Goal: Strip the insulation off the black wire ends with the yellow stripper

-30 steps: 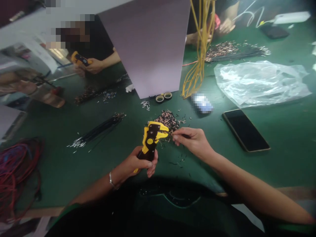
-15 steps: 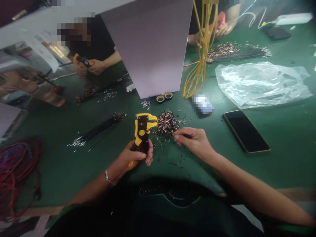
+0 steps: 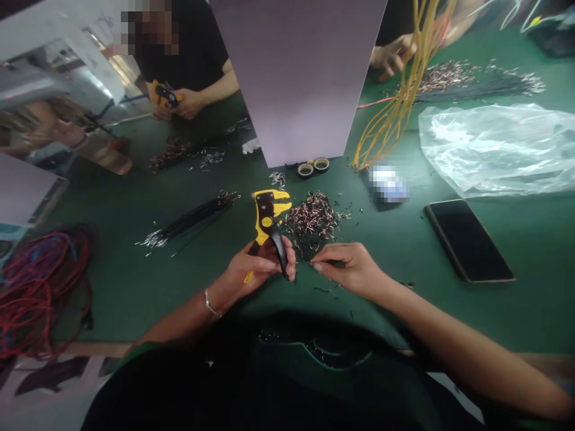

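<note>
My left hand [image 3: 256, 269] grips the handles of a yellow and black wire stripper [image 3: 268, 221], jaws pointing up and away from me. My right hand [image 3: 348, 266] sits just right of it, thumb and forefinger pinched on a small dark piece of wire that is too thin to make out well. Right behind both hands lies a heap of short stripped wire pieces [image 3: 312, 218] on the green table [image 3: 395, 239]. Loose bits are scattered around the heap.
A bundle of black wires [image 3: 191, 220] lies left, red cables [image 3: 40, 281] at the far left edge. A phone [image 3: 469, 239] and a clear plastic bag [image 3: 498, 146] are right. A grey board [image 3: 299, 78], two tape rolls [image 3: 313, 167] and hanging yellow wires [image 3: 395, 108] stand behind. Other people's hands work across the table.
My left hand drew the stripper leftward, away from my right hand's fingertips, and its handles now spread apart. My view shifted, so the table's contents sit further right and lower.
</note>
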A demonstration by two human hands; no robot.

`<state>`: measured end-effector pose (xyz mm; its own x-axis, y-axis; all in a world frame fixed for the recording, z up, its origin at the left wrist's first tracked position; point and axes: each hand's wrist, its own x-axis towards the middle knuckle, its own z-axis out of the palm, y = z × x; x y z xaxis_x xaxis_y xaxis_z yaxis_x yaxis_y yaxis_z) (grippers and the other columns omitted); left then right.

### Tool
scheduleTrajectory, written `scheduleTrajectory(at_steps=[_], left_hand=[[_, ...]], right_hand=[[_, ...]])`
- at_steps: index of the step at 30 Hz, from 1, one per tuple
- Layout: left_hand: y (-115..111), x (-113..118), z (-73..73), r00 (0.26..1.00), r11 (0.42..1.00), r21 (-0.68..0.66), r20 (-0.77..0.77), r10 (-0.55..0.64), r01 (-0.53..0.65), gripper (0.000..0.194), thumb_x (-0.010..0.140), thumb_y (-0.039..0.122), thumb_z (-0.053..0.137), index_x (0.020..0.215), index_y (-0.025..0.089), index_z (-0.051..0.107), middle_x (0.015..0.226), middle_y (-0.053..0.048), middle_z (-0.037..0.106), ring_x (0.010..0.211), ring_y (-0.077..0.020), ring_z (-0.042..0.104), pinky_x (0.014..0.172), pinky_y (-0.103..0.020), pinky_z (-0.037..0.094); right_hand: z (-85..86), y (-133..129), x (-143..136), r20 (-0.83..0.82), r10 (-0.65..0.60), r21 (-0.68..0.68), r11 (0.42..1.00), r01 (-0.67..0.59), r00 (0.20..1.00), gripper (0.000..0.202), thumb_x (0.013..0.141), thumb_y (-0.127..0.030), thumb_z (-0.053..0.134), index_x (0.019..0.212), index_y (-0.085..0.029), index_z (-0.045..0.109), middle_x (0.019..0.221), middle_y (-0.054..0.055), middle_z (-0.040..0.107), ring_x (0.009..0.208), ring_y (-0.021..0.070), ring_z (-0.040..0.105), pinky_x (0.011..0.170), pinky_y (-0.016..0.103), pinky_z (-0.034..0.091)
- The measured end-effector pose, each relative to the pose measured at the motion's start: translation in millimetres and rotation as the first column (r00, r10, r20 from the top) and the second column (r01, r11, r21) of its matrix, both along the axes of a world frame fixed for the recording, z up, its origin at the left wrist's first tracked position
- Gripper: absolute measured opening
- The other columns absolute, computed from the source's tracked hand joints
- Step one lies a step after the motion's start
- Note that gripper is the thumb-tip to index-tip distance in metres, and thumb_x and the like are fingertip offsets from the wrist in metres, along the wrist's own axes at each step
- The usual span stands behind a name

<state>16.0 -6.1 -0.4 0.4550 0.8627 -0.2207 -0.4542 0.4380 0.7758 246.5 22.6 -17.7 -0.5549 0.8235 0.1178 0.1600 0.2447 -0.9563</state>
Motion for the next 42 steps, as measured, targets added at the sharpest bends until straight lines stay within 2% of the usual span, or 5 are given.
scheduleTrajectory(at_steps=[16, 22, 27, 31, 42], left_hand=[[-5, 0, -1.7, 0.995, 0.996, -0.020, 0.037, -0.089, 0.090, 0.042, 0.059, 0.013, 0.068, 0.101, 0.011, 0.065, 0.081, -0.008, 0.066, 0.066, -0.0193, 0.063, 0.062, -0.036, 0.054], [-7, -1, 3.0, 0.991, 0.993, -0.012, 0.051, -0.120, 0.121, 0.038, 0.061, 0.014, 0.069, 0.098, 0.011, 0.066, 0.073, -0.005, 0.065, 0.059, -0.0167, 0.060, 0.057, -0.033, 0.052], [1, -6, -1.2, 0.997, 0.992, 0.102, -0.024, -0.071, 0.073, 0.045, 0.063, 0.011, 0.066, 0.108, 0.011, 0.065, 0.097, -0.013, 0.071, 0.067, -0.0210, 0.065, 0.062, -0.037, 0.053], [6, -7, -5.8, 0.991, 0.984, 0.128, -0.075, -0.115, 0.124, 0.053, 0.062, 0.010, 0.065, 0.114, 0.012, 0.063, 0.118, -0.019, 0.068, 0.072, -0.0213, 0.066, 0.067, -0.038, 0.052], [4, -3, -10.6, 0.983, 0.979, 0.096, -0.036, -0.179, 0.182, 0.055, 0.059, 0.014, 0.068, 0.113, 0.010, 0.063, 0.104, -0.016, 0.070, 0.074, -0.0231, 0.065, 0.070, -0.038, 0.051]], right_hand=[[-3.3, 0, -1, 0.048, -0.025, 0.091, 0.996, 0.021, 0.999, 0.019, 0.082, -0.023, 0.060, 0.071, -0.021, 0.075, 0.069, 0.004, 0.072, 0.061, 0.0158, 0.063, 0.061, 0.030, 0.049], [-5.6, 8, 4, 0.047, -0.176, 0.099, 0.980, 0.171, 0.983, 0.021, 0.080, -0.023, 0.060, 0.068, -0.020, 0.075, 0.064, 0.004, 0.068, 0.059, 0.0164, 0.063, 0.059, 0.031, 0.048], [-3.9, 12, 8, 0.024, -0.269, 0.081, 0.961, 0.266, 0.963, 0.019, 0.081, -0.025, 0.061, 0.070, -0.020, 0.076, 0.066, 0.004, 0.070, 0.058, 0.0170, 0.064, 0.054, 0.031, 0.048], [-4.9, 9, 7, 0.017, -0.324, 0.062, 0.945, 0.322, 0.946, 0.017, 0.081, -0.027, 0.064, 0.078, -0.020, 0.079, 0.072, 0.006, 0.074, 0.061, 0.0181, 0.066, 0.054, 0.031, 0.051], [1.0, 5, 6, 0.044, -0.427, 0.196, 0.890, 0.411, 0.903, 0.020, 0.081, -0.025, 0.062, 0.076, -0.015, 0.079, 0.056, 0.003, 0.069, 0.049, 0.0142, 0.061, 0.051, 0.026, 0.048]])
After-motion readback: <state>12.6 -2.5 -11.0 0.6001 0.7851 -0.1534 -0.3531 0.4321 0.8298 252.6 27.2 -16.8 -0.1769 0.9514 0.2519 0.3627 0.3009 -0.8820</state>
